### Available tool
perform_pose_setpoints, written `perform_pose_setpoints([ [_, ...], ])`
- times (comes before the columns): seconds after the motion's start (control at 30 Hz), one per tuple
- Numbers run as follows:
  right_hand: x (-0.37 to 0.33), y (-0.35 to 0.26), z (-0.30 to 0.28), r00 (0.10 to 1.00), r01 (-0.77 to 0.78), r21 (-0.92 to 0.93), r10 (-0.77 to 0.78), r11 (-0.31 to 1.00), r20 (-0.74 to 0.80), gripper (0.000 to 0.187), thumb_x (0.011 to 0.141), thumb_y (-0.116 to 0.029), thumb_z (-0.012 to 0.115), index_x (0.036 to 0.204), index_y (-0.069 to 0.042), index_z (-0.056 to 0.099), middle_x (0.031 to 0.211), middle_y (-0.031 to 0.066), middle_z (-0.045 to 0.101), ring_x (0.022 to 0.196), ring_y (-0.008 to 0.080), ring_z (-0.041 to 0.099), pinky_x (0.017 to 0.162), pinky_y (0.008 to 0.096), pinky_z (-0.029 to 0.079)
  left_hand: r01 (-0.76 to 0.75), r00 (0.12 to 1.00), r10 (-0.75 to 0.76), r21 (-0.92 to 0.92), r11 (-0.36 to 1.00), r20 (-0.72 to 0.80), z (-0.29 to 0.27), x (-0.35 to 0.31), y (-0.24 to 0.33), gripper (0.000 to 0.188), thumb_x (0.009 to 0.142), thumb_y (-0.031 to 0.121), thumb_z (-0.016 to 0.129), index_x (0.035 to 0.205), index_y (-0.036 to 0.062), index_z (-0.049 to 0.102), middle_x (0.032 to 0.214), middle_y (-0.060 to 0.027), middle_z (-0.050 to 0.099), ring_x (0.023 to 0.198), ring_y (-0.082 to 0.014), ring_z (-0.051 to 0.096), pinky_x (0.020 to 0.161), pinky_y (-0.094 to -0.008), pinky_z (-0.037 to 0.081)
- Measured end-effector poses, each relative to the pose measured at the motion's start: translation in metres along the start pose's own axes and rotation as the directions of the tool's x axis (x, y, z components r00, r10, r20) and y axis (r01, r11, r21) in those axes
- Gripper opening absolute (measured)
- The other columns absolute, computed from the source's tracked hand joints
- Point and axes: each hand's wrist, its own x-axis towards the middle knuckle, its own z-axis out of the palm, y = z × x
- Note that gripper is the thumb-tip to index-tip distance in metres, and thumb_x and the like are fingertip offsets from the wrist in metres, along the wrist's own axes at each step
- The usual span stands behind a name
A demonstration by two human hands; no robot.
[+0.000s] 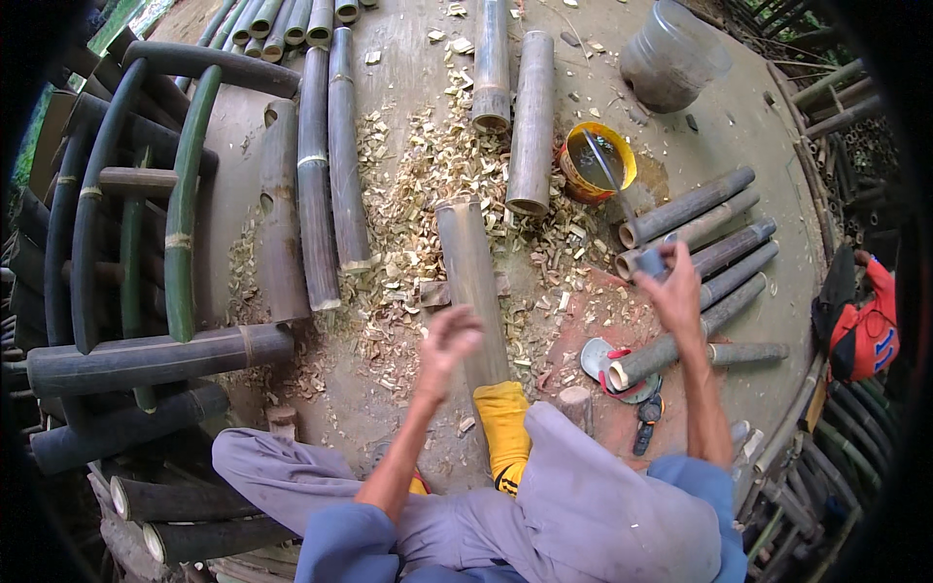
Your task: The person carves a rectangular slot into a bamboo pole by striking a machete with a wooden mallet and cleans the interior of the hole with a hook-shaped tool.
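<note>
And there was the left hand point(450, 345), half open with its fingers loosely curled, nothing seen in its grip, right over the bamboo length point(466, 257)! That piece ran away beyond the left hand, its near end up against the yellow-covered foot point(501, 432). Across to the right hand point(673, 290): fingers closed around the grey-blue handle point(650, 261) of what looked like a long, thin tool, its grey shaft point(600, 158) slanting up across the yellow bucket point(626, 148) ahead of that hand. Pale chips point(418, 228) lay thick beyond the left hand. Just to the right of the right hand, bamboo tubes point(734, 250) lay side by side; nearer the body, a grey-and-red cap point(594, 360) sat below it.
</note>
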Motion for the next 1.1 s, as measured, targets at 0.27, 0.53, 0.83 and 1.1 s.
perform_pose_setpoints([
  [0.27,-0.190,0.046,0.106,0.975,-0.200,0.205,0.173,0.958,0.142,0.069,0.073,-0.022,0.075,0.130,0.001,0.042,0.117,0.0234,0.055,0.110,0.0333,0.055,0.096,0.0404,0.042,-0.004,0.972,-0.056,-0.254,0.967,-0.228,0.042,0.010,0.026,0.045,0.080,0.015,0.068,0.113,0.0029,0.040,0.088,-0.0097,0.061,0.073,-0.0174,0.064,0.063,-0.0309,0.055],
  [0.53,-0.294,0.116,0.132,0.845,-0.494,0.044,0.467,0.868,0.260,0.079,0.065,-0.023,0.078,0.129,0.000,0.040,0.115,0.0230,0.056,0.108,0.0349,0.055,0.093,0.0421,0.042,-0.056,0.996,0.081,0.508,0.860,-0.027,-0.113,0.015,0.045,0.030,0.075,0.013,0.062,0.102,0.0017,0.054,0.073,0.0008,0.052,0.063,-0.0072,0.050,0.055,-0.0234,0.042],
  [0.83,-0.243,0.093,0.088,0.637,-0.660,0.003,0.557,0.752,0.532,0.087,0.057,-0.023,0.080,0.129,-0.001,0.038,0.114,0.0228,0.056,0.107,0.0349,0.055,0.092,0.0422,0.042,-0.041,0.961,-0.236,0.922,0.385,0.141,-0.165,0.071,0.082,0.052,0.089,0.044,0.060,0.077,-0.0064,0.063,0.052,-0.0086,0.038,0.053,-0.0124,0.038,0.050,-0.0346,0.033],
  [1.1,-0.227,0.068,0.081,0.739,-0.573,0.070,0.478,0.817,0.474,0.099,0.059,-0.020,0.079,0.141,-0.004,0.026,0.125,0.0231,0.052,0.117,0.0335,0.051,0.099,0.0410,0.040,-0.178,0.935,-0.260,0.952,0.249,0.243,-0.164,0.099,0.083,0.058,0.087,0.056,0.056,0.082,0.0003,0.071,0.051,-0.0223,0.047,0.048,-0.0349,0.050,0.053,-0.0445,0.040],
])
